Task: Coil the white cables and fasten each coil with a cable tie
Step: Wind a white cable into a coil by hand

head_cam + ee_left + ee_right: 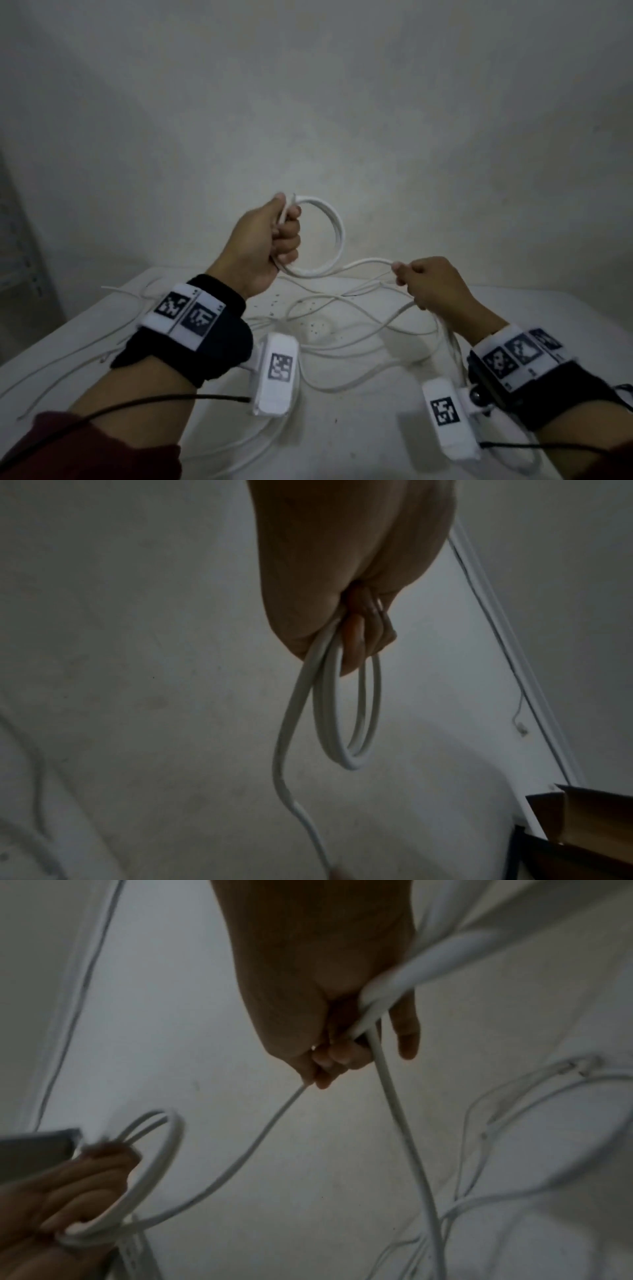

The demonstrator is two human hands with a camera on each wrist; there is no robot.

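Left hand (263, 240) is fisted round a small coil (325, 236) of white cable, a few loops stacked, held up above the bench (548, 329). From the coil's bottom the free run (366, 265) goes rightward to the right hand (428, 284), which pinches it between thumb and fingertips with the other fingers curled loosely round the strand below. The rest of that cable trails down from the right hand onto the bench, right of the coil, among other loose white cables (342, 342) – a tangle.

Step in hand, as I read it: feeding the next loop. To do it well – right hand should let cable slide through the pinch, bring it to the left fist at the same loop size as the coil, and roll out twist so the loops lie flat. Left grip must open just enough to take the new turn without dropping the stack. Thin strips (68, 370) lie left of the coil; probably ties, can't confirm.
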